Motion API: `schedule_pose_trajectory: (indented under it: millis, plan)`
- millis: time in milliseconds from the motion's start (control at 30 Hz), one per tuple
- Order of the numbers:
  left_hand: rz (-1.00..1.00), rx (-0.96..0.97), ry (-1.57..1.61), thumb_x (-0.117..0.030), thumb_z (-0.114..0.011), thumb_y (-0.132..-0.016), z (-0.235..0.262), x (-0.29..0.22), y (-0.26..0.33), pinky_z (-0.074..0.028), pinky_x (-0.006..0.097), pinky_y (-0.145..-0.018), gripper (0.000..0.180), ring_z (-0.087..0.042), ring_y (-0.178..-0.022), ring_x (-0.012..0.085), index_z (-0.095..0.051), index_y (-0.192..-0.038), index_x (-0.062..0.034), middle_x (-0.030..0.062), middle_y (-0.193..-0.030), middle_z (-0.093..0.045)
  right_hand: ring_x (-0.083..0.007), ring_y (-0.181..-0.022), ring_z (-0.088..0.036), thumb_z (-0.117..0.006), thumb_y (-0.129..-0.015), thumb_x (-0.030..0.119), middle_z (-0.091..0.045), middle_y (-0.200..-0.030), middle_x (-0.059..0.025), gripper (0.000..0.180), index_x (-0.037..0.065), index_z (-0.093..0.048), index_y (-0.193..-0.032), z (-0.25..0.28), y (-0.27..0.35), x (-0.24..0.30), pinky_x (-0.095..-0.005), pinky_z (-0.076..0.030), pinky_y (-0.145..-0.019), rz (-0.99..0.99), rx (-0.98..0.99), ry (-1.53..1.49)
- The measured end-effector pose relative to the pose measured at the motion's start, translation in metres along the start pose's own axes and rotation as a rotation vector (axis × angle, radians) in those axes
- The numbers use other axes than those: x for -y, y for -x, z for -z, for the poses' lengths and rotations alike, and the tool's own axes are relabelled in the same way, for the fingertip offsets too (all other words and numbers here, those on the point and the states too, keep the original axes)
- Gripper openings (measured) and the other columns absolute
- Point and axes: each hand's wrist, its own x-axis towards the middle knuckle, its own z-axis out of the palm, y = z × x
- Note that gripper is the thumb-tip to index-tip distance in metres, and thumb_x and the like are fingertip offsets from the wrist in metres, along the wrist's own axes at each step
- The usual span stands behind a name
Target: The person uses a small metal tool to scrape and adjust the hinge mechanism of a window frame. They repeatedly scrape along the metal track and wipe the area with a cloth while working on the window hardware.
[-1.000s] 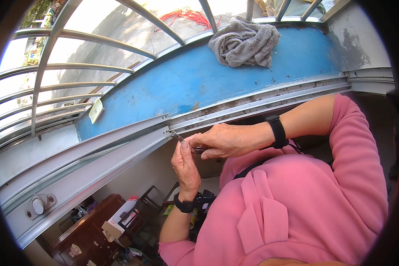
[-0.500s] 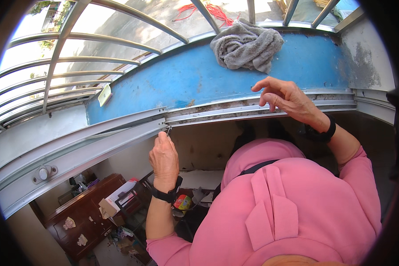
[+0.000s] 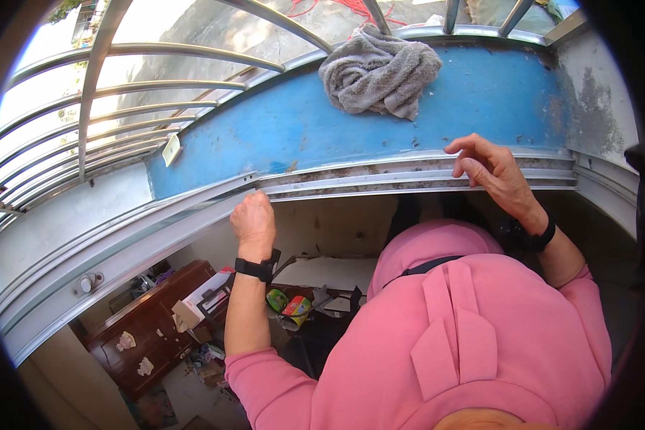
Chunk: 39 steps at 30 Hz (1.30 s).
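My left hand point(image 3: 253, 218) is a closed fist pressed up against the metal window track point(image 3: 380, 183), right at the end of the sliding window frame point(image 3: 122, 244). Whatever is inside the fist is hidden. My right hand point(image 3: 496, 172) is farther right on the same track, fingers bent and apart, fingertips touching the rail, holding nothing. Both wrists wear black bands. My pink sleeves and chest fill the lower right.
A crumpled grey towel point(image 3: 380, 68) lies on the blue ledge point(image 3: 480, 100) beyond the track. Curved metal bars point(image 3: 158, 86) close off the outside. Far below sit a wooden cabinet point(image 3: 150, 330), boxes and colourful cans point(image 3: 294, 308).
My right hand left the spot beside my left hand, swung right and settled on the track. My left hand stayed at the frame's end and closed into a fist.
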Motion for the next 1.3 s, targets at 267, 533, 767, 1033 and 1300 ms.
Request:
schedule_pose_trajectory:
  millis: [267, 533, 767, 1033, 1300]
  plan:
    - [-0.125, -0.023, 0.121, -0.01, -0.059, -0.092, 0.011, -0.008, -0.004, -0.06, 0.049, -0.07, 0.013, -0.074, -0.08, 0.0395, -0.07, -0.087, -0.0052, 0.0166, -0.089, -0.073, -0.0037, -0.074, -0.053, -0.057, -0.104, 0.012, -0.066, -0.086, 0.0009, 0.02, 0.006, -0.068, -0.12, 0.005, -0.015, 0.004, -0.0205, -0.046, -0.064, -0.03, 0.019, 0.005]
    - [-0.217, 0.041, 0.432, -0.015, -0.064, -0.09, 0.045, -0.028, -0.018, -0.057, 0.053, -0.073, 0.017, -0.069, -0.079, 0.0452, -0.069, -0.081, -0.0016, 0.0239, -0.079, -0.069, -0.0049, -0.069, -0.051, -0.057, -0.103, 0.012, -0.067, -0.085, -0.0009, 0.021, 0.005, -0.068, -0.12, 0.009, -0.023, 0.002, -0.0218, -0.044, -0.062, 0.005, 0.029, 0.025]
    - [-0.139, 0.057, 0.317, -0.014, -0.065, -0.089, 0.053, -0.001, -0.026, -0.058, 0.052, -0.075, 0.015, -0.07, -0.081, 0.0448, -0.072, -0.082, -0.0026, 0.0229, -0.081, -0.07, -0.0074, -0.07, -0.053, -0.059, -0.101, 0.007, -0.067, -0.085, -0.002, 0.018, 0.002, -0.069, -0.116, 0.019, -0.018, -0.005, -0.0239, -0.046, -0.064, 0.083, 0.001, 0.066]
    - [-0.063, 0.132, 0.529, -0.017, -0.068, -0.088, 0.031, -0.001, -0.025, -0.057, 0.05, -0.075, 0.016, -0.071, -0.082, 0.0424, -0.073, -0.086, -0.0016, 0.0228, -0.082, -0.071, -0.0117, -0.076, -0.063, -0.066, -0.096, 0.003, -0.066, -0.083, -0.0079, 0.014, -0.001, -0.07, -0.108, 0.023, -0.014, -0.005, -0.0294, -0.049, -0.068, 0.141, 0.101, 0.262]
    - [-0.143, 0.049, 0.342, -0.019, -0.066, -0.091, 0.029, 0.013, -0.024, -0.055, 0.051, -0.073, 0.015, -0.069, -0.082, 0.0436, -0.073, -0.09, -0.0061, 0.0211, -0.084, -0.072, -0.0351, -0.083, -0.066, -0.069, -0.093, 0.009, -0.067, -0.093, -0.0136, 0.014, 0.003, -0.07, -0.105, 0.006, -0.007, -0.01, -0.0423, -0.052, -0.074, 0.29, 0.106, 0.542]
